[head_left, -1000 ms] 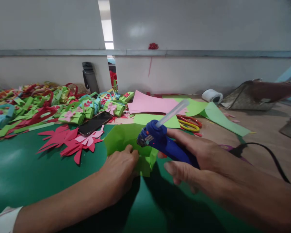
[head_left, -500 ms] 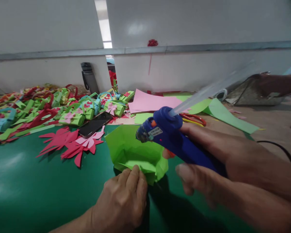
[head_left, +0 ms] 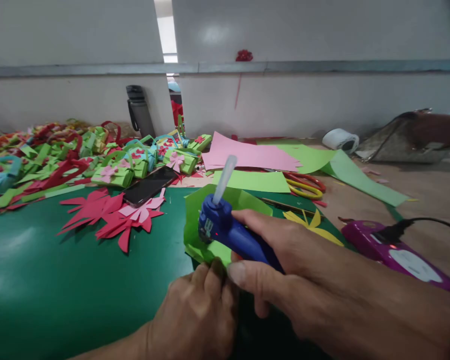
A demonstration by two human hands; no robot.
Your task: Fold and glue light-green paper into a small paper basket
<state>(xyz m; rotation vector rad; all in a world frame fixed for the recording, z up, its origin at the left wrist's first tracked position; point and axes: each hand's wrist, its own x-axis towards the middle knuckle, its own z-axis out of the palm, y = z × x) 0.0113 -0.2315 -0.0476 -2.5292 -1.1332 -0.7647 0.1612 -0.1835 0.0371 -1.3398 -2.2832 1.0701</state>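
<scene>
The right hand (head_left: pixel 285 265) is closed around a blue plastic glue gun (head_left: pixel 240 235) with a translucent stick standing from its rear, the thumb along one side and the forefinger along the other. The left hand (head_left: pixel 200 305) has its fingers bunched together at the near edge of a folded bright-green paper piece (head_left: pixel 247 200), pinching that edge; the paper lies on the dark green tabletop (head_left: pixel 60 290), under the gun's nose. A small pale label on the gun bears dark marks, too small to read.

A green-topped table (head_left: pixel 78 285) carries red paper flowers (head_left: pixel 97 212), a dark phone (head_left: pixel 150 186) and yellow paper pieces (head_left: pixel 315 227).
</scene>
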